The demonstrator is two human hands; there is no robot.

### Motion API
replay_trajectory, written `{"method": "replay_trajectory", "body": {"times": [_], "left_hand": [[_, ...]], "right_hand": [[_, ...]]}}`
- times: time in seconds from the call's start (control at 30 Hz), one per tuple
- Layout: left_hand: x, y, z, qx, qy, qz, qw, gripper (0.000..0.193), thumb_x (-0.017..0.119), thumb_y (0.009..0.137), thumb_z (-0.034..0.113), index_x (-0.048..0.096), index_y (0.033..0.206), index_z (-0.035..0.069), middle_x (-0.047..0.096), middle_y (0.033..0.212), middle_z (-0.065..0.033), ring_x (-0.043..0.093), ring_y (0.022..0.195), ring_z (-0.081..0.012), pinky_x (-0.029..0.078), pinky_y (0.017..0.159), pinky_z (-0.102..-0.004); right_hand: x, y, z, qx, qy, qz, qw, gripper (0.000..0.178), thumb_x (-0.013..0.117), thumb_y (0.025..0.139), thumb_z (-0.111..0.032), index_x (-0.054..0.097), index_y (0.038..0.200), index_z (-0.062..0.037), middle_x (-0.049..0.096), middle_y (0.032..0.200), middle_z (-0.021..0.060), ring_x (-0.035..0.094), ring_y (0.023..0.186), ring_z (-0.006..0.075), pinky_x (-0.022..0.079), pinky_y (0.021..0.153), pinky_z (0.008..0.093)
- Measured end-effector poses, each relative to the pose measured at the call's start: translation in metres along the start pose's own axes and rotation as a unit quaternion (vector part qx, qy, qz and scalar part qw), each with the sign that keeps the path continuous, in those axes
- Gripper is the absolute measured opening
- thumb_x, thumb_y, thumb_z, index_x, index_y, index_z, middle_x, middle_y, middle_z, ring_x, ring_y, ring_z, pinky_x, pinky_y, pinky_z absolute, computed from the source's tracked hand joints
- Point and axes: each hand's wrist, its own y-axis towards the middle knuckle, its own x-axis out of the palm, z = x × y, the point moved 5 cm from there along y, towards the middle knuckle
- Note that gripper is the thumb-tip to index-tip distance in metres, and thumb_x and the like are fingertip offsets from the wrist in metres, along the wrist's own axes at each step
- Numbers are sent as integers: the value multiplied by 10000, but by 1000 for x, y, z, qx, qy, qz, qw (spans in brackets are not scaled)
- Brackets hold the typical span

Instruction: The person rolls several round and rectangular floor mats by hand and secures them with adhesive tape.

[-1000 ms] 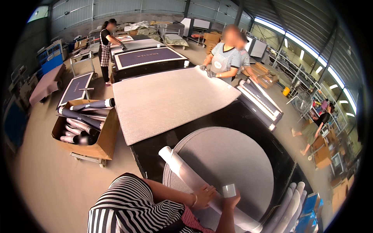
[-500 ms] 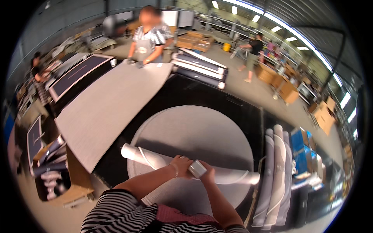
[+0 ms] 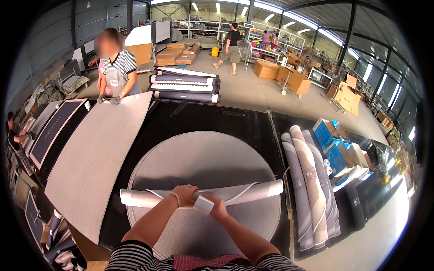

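A rolled pale pink-and-white rug (image 3: 251, 192) lies across a round grey rug (image 3: 203, 153) on a black table. My left hand (image 3: 185, 195) bends over the middle of the roll, its fingers curled down against it. Close beside it my right hand (image 3: 219, 209) is closed around a shiny silver-grey block-shaped thing (image 3: 204, 205), held against the near side of the roll. The exact kind of this thing does not show. My hands hide the middle of the roll.
At left a long grey mat (image 3: 97, 158) lies under a co-worker's gloved hands (image 3: 110, 100). Several rolled rugs (image 3: 309, 185) lie at right, near blue boxes (image 3: 337, 147). More rolls (image 3: 185, 86) are stacked beyond the table. A person (image 3: 233, 45) walks farther back.
My view has swung to the right and up, so everything sits farther left. Both hands stay at the middle of the roll, the silver-grey thing still in the right. The walking person has gone farther off.
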Motion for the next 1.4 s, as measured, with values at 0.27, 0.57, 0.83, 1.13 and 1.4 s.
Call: {"method": "replay_trajectory", "body": {"times": [0.27, 0.57, 0.83, 1.13, 1.4], "left_hand": [[-11, -31, 32, -47, 207, 167, 963, 1069, 771, 695, 627, 351, 1457, 6, 462, 1396, -161, 410, 1346, -298, 263, 1141, -502], [-14, 31, -24, -56, 166, 100, 979, 644, 793, 716, 411, 525, 1192, 69, 648, 1121, -144, 626, 1085, -320, 465, 944, -430], [17, -81, 76, -21, 3, -89, 996, 789, 764, 652, 655, 612, 1122, 40, 693, 1045, -204, 679, 995, -364, 535, 875, -459], [40, -146, 77, -2, -82, 115, 990, 790, 785, 637, 544, 637, 1184, -7, 620, 1196, -194, 545, 1169, -381, 424, 1018, -470], [36, -142, 105, -48, 153, 178, 971, 1139, 779, 667, 625, 305, 1472, -27, 369, 1493, -235, 307, 1431, -366, 227, 1139, -608]], "right_hand": [[-6, 88, 20, 65, 63, -20, 996, 303, 702, 851, -106, 705, 1148, -46, 730, 1112, 120, 697, 1027, 194, 540, 889, 317], [9, 27, -18, -57, -30, -55, 996, 429, 817, 756, -140, 704, 1168, -96, 716, 1123, 123, 701, 1024, 277, 558, 879, 349], [-26, -148, -52, 122, 98, -158, 975, 468, 842, 769, -164, 692, 1191, -30, 729, 1124, 123, 688, 1048, 201, 541, 905, 354], [-12, -159, -50, 65, 80, -99, 990, 352, 763, 841, -110, 693, 1175, -27, 732, 1080, 130, 696, 1002, 184, 547, 868, 332], [-7, -13, -31, -3, 63, -34, 997, 428, 763, 807, -98, 677, 1225, -64, 684, 1238, 120, 671, 1115, 202, 527, 952, 307]]}}
